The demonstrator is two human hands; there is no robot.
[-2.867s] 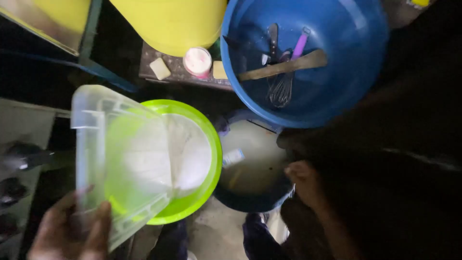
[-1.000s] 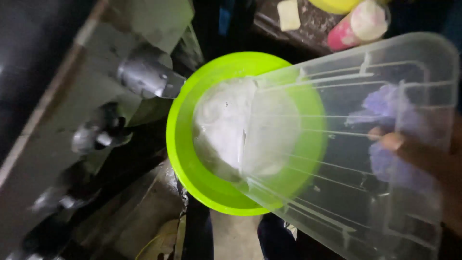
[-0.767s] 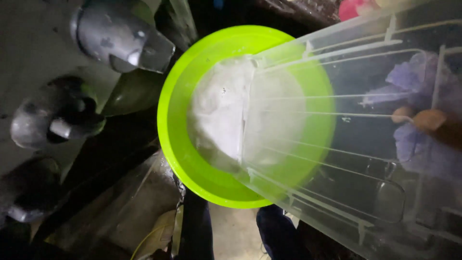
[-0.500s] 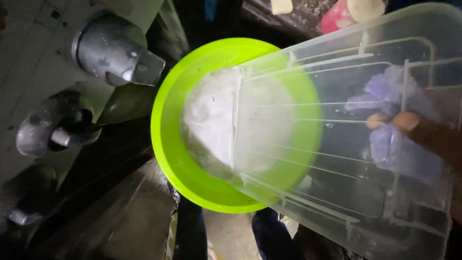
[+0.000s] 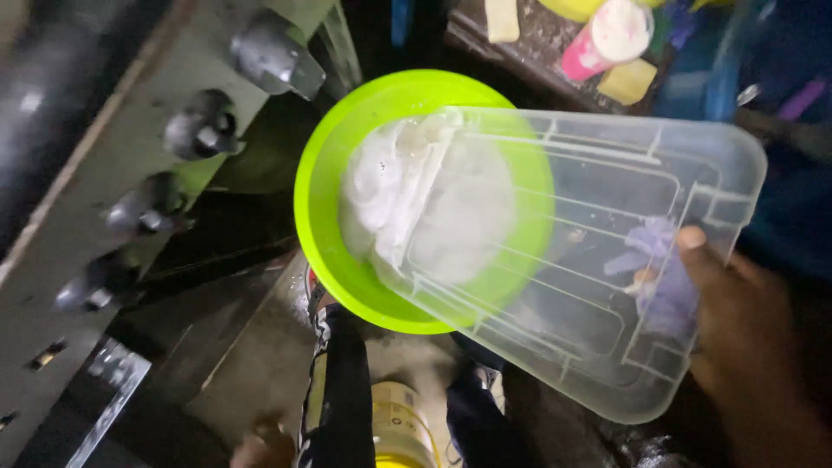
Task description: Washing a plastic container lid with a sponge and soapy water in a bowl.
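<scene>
Head view is showing your right hand [image 5: 737,338] gripping the far end of a clear plastic tub [image 5: 607,260], thumb pressing on its outer wall while the other fingers are showing faintly through the plastic. You are holding the tub tilted over a green bowl [image 5: 329,199], its mouth overlapping the white dough [image 5: 381,191] inside. Your left hand is lying out of sight. Grey knobs [image 5: 204,130] are lining the panel at left.

Bare hands [image 5: 737,338] (no gloves), dark patterned trousers [image 5: 334,390].
</scene>
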